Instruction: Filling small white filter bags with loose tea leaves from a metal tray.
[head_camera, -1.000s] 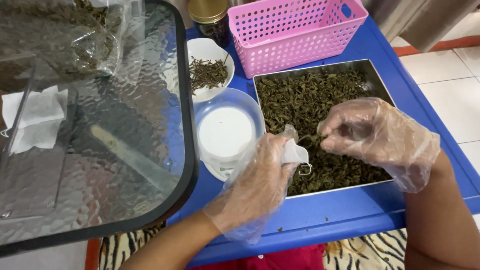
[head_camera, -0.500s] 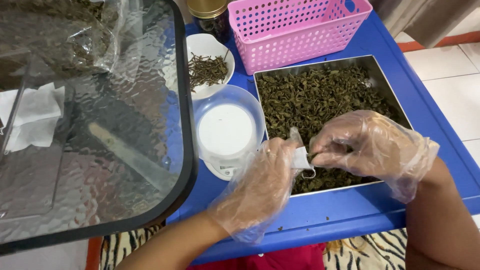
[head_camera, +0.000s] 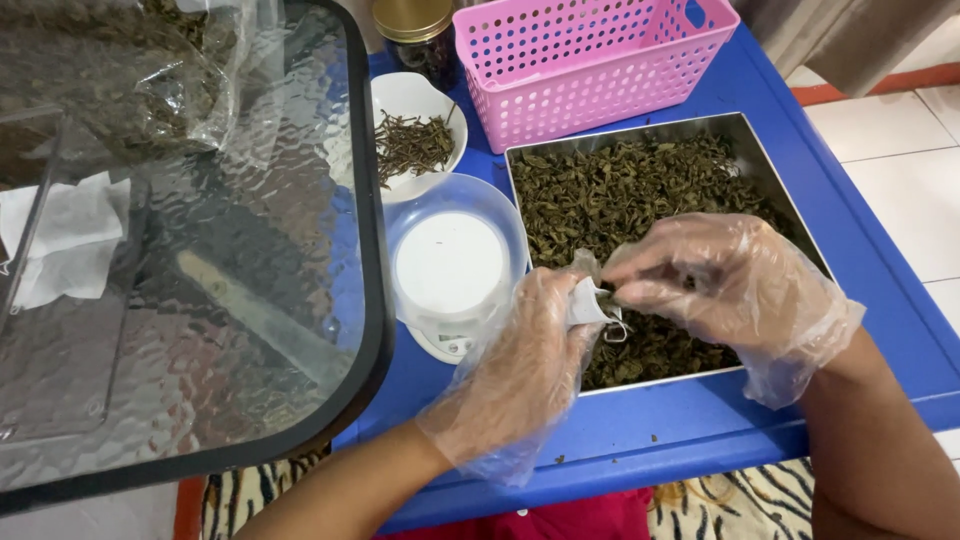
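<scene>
Blue bench (head_camera: 700, 420) — bearing a steel tray of dried leaves (head_camera: 640, 190), pink perforated basket (head_camera: 590, 60), white bowl of stems (head_camera: 415, 125), gold-lidded jar (head_camera: 418, 35). White scale (head_camera: 450, 270) under a clear cover — beside the tray.

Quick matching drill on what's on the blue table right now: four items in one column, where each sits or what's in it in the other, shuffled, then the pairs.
Items
1. pink basket
2. metal tray
3. white bowl
4. small white pouch

States
A. holds thin dark twigs
B. pinched in the left hand, right hand fingers at its mouth
C. spread with loose dried green leaves
D. at the table's far edge, behind the tray

Pairs: 1-D, 2-C, 3-A, 4-B
</scene>
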